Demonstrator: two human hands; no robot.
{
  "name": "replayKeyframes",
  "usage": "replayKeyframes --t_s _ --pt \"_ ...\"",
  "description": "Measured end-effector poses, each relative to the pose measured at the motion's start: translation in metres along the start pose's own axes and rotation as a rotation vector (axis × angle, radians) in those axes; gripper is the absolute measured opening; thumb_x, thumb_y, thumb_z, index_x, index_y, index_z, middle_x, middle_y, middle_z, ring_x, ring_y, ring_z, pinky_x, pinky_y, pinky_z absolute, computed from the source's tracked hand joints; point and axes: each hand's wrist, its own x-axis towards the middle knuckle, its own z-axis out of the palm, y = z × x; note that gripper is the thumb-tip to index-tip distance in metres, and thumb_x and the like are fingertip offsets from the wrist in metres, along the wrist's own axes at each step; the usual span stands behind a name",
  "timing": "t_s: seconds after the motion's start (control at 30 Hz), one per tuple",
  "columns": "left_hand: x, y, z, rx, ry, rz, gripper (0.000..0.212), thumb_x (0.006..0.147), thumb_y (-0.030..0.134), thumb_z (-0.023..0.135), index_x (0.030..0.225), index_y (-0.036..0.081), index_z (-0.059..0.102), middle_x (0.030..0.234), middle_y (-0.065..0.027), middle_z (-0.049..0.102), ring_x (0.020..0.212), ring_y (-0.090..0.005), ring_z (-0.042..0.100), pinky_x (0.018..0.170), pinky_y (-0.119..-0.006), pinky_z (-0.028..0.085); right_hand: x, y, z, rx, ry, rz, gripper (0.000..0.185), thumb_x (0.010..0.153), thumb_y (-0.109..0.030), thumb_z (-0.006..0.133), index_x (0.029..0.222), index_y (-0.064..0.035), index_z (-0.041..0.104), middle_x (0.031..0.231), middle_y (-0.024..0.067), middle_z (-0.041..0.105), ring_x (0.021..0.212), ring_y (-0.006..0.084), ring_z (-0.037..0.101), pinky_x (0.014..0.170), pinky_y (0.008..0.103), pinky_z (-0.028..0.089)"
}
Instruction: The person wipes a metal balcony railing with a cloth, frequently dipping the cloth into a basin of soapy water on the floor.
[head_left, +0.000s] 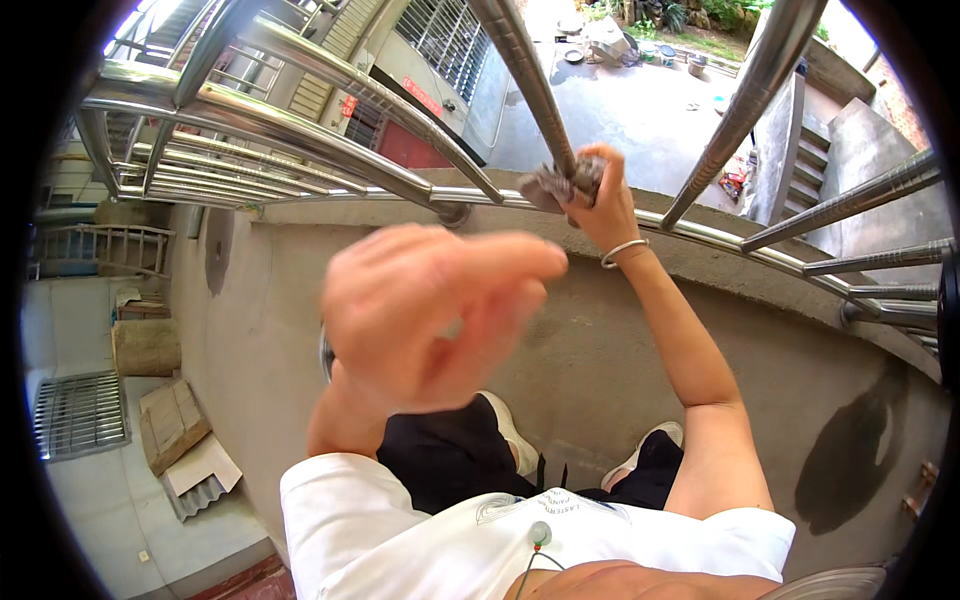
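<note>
My right hand (604, 187) is closed around a crumpled grey-brown cloth (551, 186), which is wrapped against the lower end of an upright metal baluster (536, 82), just above the bottom rail. A pale bangle (624, 253) circles that wrist. Close to the camera, my left hand (427, 315) is raised with its fingers curled and the thumb side towards the railing; it is blurred. It touches no railing bar that I can make out, and whether its fingers hold anything small cannot be told. Part of a metallic band (325, 352) shows at the left wrist.
Shiny metal railings (360, 169) curve across the front and left, above a low concrete ledge (690, 259). Beyond lies a courtyard (600, 112) far below, with concrete stairs (808, 165) at right. Wet patches (851, 450) mark the floor. Boards (172, 424) lie at the left.
</note>
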Motion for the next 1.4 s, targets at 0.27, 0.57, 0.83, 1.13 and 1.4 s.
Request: replayKeyframes --t_s 0.27,0.57,0.83,1.13,1.4 --pt "-0.061 0.003 0.046 0.101 -0.396 -0.130 0.014 0.081 0.012 0.073 0.096 0.012 0.073 0.065 -0.0058 0.064 0.055 -0.0231 0.061 0.052 -0.033 0.049 -0.015 0.029 -0.008 -0.138 -0.103 0.157 0.037 0.073 -0.003 0.073 0.108 -0.0070 0.059 0.105 0.0141 0.062 0.100 0.0352 0.062 0.085 0.0423 0.052" --pt "-0.110 -0.004 0.085 0.403 -1.154 -0.378 0.038 0.093 0.027 0.062 0.127 0.010 0.054 0.088 -0.0090 0.066 0.086 -0.0281 0.066 0.078 -0.039 0.050 0.063 -0.124 -0.033 0.294 0.176 -0.232 0.063 0.066 0.010 0.067 0.125 -0.0064 0.052 0.123 0.0141 0.057 0.114 0.0323 0.058 0.096 0.0359 0.047" --pt "-0.090 0.022 0.098 0.313 -1.204 -0.232 0.045 0.095 0.029 0.059 0.134 0.009 0.050 0.100 -0.0094 0.065 0.095 -0.0277 0.064 0.087 -0.038 0.048 0.013 -0.030 0.003 0.003 0.016 -0.116 0.067 0.064 0.004 0.074 0.125 -0.0068 0.049 0.122 0.0148 0.055 0.115 0.0363 0.054 0.098 0.0423 0.047" --pt "-0.093 0.025 0.093 0.328 -1.150 -0.260 0.043 0.096 0.029 0.058 0.133 0.008 0.051 0.103 -0.0097 0.065 0.098 -0.0269 0.063 0.091 -0.038 0.047 -0.047 0.046 0.018 -0.350 -0.024 -0.054 0.073 0.063 -0.002 0.080 0.127 -0.0049 0.045 0.125 0.0158 0.050 0.117 0.0365 0.051 0.100 0.0432 0.045" --pt "-0.104 0.026 0.103 0.315 -1.267 -0.241 0.044 0.096 0.029 0.058 0.134 0.007 0.051 0.101 -0.0097 0.065 0.097 -0.0270 0.063 0.089 -0.037 0.047 -0.046 0.048 0.017 -0.362 -0.053 -0.052 0.067 0.068 -0.006 0.078 0.127 -0.0038 0.044 0.124 0.0160 0.050 0.118 0.0361 0.051 0.102 0.0429 0.045"
